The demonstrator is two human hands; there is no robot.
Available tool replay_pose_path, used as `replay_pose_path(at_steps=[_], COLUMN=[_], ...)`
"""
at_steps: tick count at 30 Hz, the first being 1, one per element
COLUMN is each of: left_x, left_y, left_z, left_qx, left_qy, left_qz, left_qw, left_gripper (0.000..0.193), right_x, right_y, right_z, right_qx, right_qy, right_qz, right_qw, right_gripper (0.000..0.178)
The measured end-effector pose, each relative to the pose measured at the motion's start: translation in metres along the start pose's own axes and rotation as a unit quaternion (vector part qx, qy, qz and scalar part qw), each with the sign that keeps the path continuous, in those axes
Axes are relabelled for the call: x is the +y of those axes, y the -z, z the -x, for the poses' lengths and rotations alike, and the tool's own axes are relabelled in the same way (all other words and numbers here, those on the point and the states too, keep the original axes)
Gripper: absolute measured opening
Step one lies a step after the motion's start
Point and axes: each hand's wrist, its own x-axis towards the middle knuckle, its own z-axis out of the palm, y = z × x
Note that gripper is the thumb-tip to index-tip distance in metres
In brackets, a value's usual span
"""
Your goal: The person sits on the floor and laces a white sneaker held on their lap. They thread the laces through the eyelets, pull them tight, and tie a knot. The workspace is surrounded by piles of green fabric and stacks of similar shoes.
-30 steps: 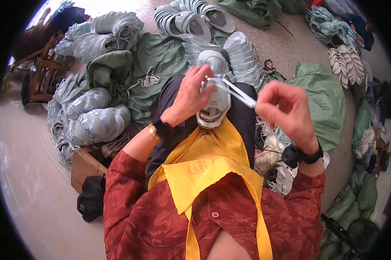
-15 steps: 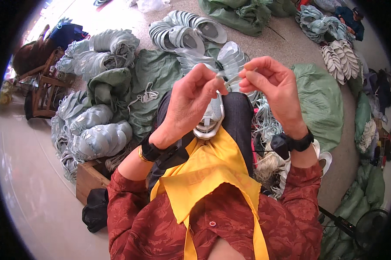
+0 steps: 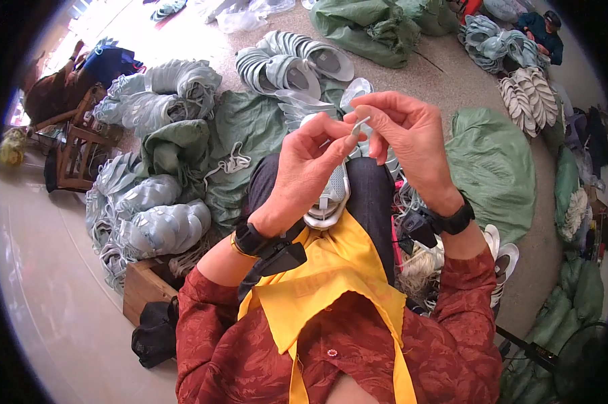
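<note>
My left hand (image 3: 309,165) and my right hand (image 3: 406,143) meet above my lap, thumbs and fingertips pinched together. Between them is a thin white shoelace (image 3: 362,123), its end sticking up from the fingers; most of it is hidden. Both hands appear to grip this lace. Below them a light grey-and-white sneaker (image 3: 331,195) rests on my lap, heel toward me, largely covered by the hands. My yellow apron (image 3: 331,246) lies under its heel.
Bundles of pale shoe uppers (image 3: 162,222) lie at left beside a wooden box (image 3: 146,289). Stacked shoe parts (image 3: 294,64) are ahead, green sacking (image 3: 489,175) at right. White laces (image 3: 422,266) pile by my right leg. Another person (image 3: 543,37) sits far right.
My right hand has moved left and the two hands have come together. The lace end, stretched between them earlier, now points up at the fingertips.
</note>
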Motion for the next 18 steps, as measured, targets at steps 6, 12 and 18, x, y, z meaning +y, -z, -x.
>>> replay_pose_path(at_steps=[6,12,18], left_x=[-0.002,-0.005,-0.007], left_y=[0.003,0.007,0.011], left_z=[-0.002,-0.002,-0.001], left_qx=[0.026,0.023,0.017], left_qy=[0.025,0.019,-0.004], left_qz=[0.059,0.039,-0.064], left_qw=[0.998,0.999,0.998], left_gripper=[0.011,0.014,0.015], right_x=[0.007,0.020,0.030], right_y=[0.001,0.000,-0.005], right_z=[0.004,0.014,0.010], right_qx=[0.031,0.021,0.031], right_qy=[-0.006,-0.036,0.045], right_qz=[-0.062,0.021,0.098], right_qw=[0.998,0.999,0.994], right_gripper=[0.027,0.022,0.014])
